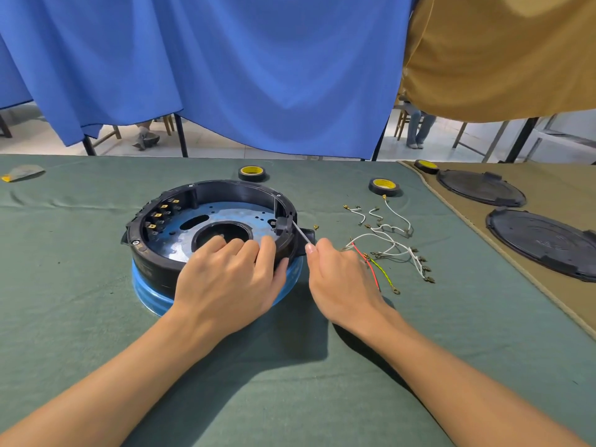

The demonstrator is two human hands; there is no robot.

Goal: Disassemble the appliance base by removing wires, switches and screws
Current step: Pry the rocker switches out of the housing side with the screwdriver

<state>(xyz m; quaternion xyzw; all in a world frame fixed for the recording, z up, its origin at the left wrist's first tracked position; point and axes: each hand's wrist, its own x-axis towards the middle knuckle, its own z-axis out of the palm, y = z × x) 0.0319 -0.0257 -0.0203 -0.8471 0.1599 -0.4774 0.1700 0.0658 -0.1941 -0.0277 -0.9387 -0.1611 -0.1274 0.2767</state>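
Observation:
A round black appliance base [232, 188] with a blue lower rim lies open-side up on the green cloth, showing a metal plate and brass switch terminals [158, 215] along its left inner wall. My left hand [225, 279] grips the near rim, fingers inside and thumb outside. My right hand [342, 282] holds a thin metal screwdriver [301, 234]; its tip meets a black part [283, 224] on the right inner wall. Several loose white, red and yellow-green wires [387, 243] lie to the right of the base.
Two rolls of black tape [253, 173] [384, 187] sit behind the base, a third [425, 166] on the tan cloth at right beside two black round covers [480, 187] [545, 243]. A grey bag [24, 172] lies far left. Blue and tan curtains hang behind the table.

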